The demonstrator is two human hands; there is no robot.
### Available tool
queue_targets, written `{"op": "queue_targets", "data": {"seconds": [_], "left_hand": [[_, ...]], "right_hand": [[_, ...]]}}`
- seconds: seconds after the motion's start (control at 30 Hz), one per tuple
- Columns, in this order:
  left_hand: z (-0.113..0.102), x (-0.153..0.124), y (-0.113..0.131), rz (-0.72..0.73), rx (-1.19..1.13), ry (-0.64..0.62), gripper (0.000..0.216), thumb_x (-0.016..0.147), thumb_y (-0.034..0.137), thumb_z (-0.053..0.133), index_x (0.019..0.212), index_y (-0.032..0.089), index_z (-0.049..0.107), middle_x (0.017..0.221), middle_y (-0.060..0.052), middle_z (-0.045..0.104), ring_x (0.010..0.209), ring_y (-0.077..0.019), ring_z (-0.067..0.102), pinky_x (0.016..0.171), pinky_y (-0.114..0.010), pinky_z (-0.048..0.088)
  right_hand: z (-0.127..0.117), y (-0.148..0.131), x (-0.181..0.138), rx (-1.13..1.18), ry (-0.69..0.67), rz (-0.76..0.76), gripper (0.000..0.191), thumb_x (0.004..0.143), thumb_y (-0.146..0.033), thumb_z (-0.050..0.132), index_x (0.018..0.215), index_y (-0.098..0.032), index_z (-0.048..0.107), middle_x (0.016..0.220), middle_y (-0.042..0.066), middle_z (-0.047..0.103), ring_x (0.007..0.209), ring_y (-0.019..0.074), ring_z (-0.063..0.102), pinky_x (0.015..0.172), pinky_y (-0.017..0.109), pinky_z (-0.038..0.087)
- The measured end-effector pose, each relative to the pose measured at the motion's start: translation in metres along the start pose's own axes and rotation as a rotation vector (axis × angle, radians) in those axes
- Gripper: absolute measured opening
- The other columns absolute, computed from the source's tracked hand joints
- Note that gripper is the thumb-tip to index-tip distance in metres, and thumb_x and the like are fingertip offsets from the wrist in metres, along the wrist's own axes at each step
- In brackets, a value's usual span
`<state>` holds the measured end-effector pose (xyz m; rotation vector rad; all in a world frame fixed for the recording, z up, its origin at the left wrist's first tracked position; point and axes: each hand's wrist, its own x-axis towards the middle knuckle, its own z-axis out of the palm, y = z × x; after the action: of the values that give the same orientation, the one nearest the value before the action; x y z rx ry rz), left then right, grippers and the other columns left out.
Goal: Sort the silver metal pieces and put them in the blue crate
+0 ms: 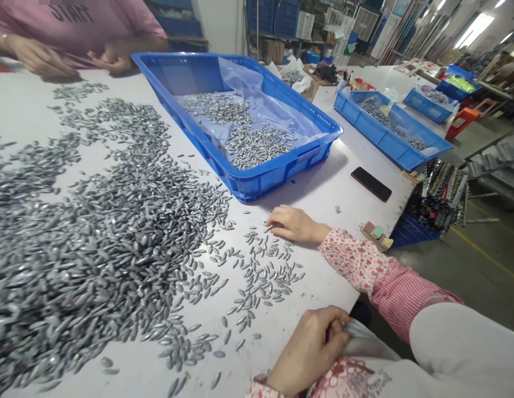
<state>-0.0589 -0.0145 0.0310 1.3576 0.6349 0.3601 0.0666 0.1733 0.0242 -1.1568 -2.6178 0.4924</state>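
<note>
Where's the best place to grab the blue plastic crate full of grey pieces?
Grip the top rim of the long side of the blue plastic crate nearest your right hand. Come from outside and above, fingers under the lip. That side faces you, with bare white table in front of it.

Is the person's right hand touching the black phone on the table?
Apart. The head view shows a stretch of white tabletop between the right hand and the black phone.

A co-worker's pink T-shirt (74, 25) is showing "START" in dark letters; the print on the floral cloth (348, 378) is staying unreadable.
</note>
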Motion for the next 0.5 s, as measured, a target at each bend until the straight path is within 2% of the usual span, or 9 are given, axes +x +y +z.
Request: {"op": "queue_targets", "data": {"seconds": [0.1, 0.17, 0.23, 0.3, 0.33, 0.4, 0.47, 0.5], "left_hand": [[0.0, -0.001, 0.0, -0.001, 0.002, 0.012, 0.021, 0.079, 0.012, 0.056, 0.095, 0.017, 0.068, 0.068, 0.004, 0.058, 0.061, -0.0112, 0.049, 0.062, -0.02, 0.037], [0.0, -0.001, 0.0, -0.006, -0.001, 0.012, 0.022, 0.079, 0.012, 0.055, 0.096, 0.017, 0.068, 0.068, 0.004, 0.058, 0.062, -0.0112, 0.049, 0.062, -0.02, 0.037], [0.0, -0.001, 0.001, -0.005, -0.003, 0.005, 0.022, 0.079, 0.012, 0.056, 0.096, 0.017, 0.068, 0.068, 0.004, 0.058, 0.061, -0.0111, 0.049, 0.062, -0.02, 0.037], [0.0, -0.001, 0.0, 0.004, -0.006, 0.002, 0.021, 0.079, 0.012, 0.056, 0.095, 0.017, 0.068, 0.067, 0.004, 0.057, 0.061, -0.0111, 0.049, 0.062, -0.02, 0.037], [0.0, 0.0, 0.0, 0.007, -0.009, 0.004, 0.02, 0.08, 0.012, 0.056, 0.095, 0.017, 0.068, 0.067, 0.004, 0.057, 0.061, -0.0112, 0.049, 0.062, -0.02, 0.037], [0.0, 0.0, 0.0, 0.006, -0.014, 0.008, 0.02, 0.08, 0.012, 0.056, 0.095, 0.017, 0.068, 0.068, 0.004, 0.058, 0.061, -0.0113, 0.05, 0.062, -0.02, 0.038], [0.0, -0.001, 0.0, 0.004, -0.015, 0.007, 0.022, 0.079, 0.011, 0.056, 0.096, 0.017, 0.068, 0.068, 0.004, 0.058, 0.061, -0.0113, 0.05, 0.062, -0.02, 0.038], [0.0, -0.001, 0.0, 0.005, -0.015, 0.005, 0.022, 0.079, 0.011, 0.056, 0.097, 0.017, 0.068, 0.068, 0.004, 0.058, 0.061, -0.0113, 0.05, 0.062, -0.02, 0.038]], "right_hand": [[-0.004, 0.001, 0.005, 0.049, -0.113, -0.049, 0.009, 0.089, -0.026, 0.064, 0.087, -0.017, 0.067, 0.089, 0.004, 0.062, 0.087, 0.0174, 0.052, 0.079, 0.028, 0.037], [-0.007, 0.005, 0.008, 0.128, -0.155, -0.027, 0.011, 0.09, -0.026, 0.064, 0.084, -0.017, 0.067, 0.084, 0.002, 0.062, 0.081, 0.0155, 0.053, 0.077, 0.027, 0.038], [-0.009, 0.01, 0.011, 0.152, -0.065, 0.052, 0.009, 0.091, -0.024, 0.062, 0.091, -0.016, 0.068, 0.088, 0.003, 0.063, 0.084, 0.0157, 0.055, 0.08, 0.028, 0.04], [-0.01, 0.014, 0.015, 0.1, 0.05, 0.115, 0.017, 0.089, -0.021, 0.063, 0.104, -0.014, 0.066, 0.098, 0.007, 0.063, 0.093, 0.0185, 0.054, 0.087, 0.032, 0.04], [-0.009, 0.015, 0.016, 0.07, 0.064, 0.12, 0.022, 0.088, -0.02, 0.064, 0.108, -0.014, 0.065, 0.102, 0.009, 0.062, 0.097, 0.0198, 0.053, 0.09, 0.034, 0.04], [-0.01, 0.015, 0.017, 0.063, -0.011, 0.071, 0.021, 0.086, -0.018, 0.065, 0.106, -0.012, 0.066, 0.101, 0.01, 0.063, 0.096, 0.0198, 0.054, 0.089, 0.033, 0.04], [-0.012, 0.012, 0.015, 0.117, -0.153, 0.002, 0.01, 0.088, -0.019, 0.062, 0.093, -0.013, 0.069, 0.09, 0.007, 0.065, 0.085, 0.0166, 0.056, 0.081, 0.029, 0.041], [-0.013, 0.01, 0.015, 0.15, -0.212, -0.018, 0.012, 0.09, -0.02, 0.061, 0.086, -0.014, 0.07, 0.084, 0.005, 0.066, 0.079, 0.0149, 0.057, 0.077, 0.028, 0.04]]}}
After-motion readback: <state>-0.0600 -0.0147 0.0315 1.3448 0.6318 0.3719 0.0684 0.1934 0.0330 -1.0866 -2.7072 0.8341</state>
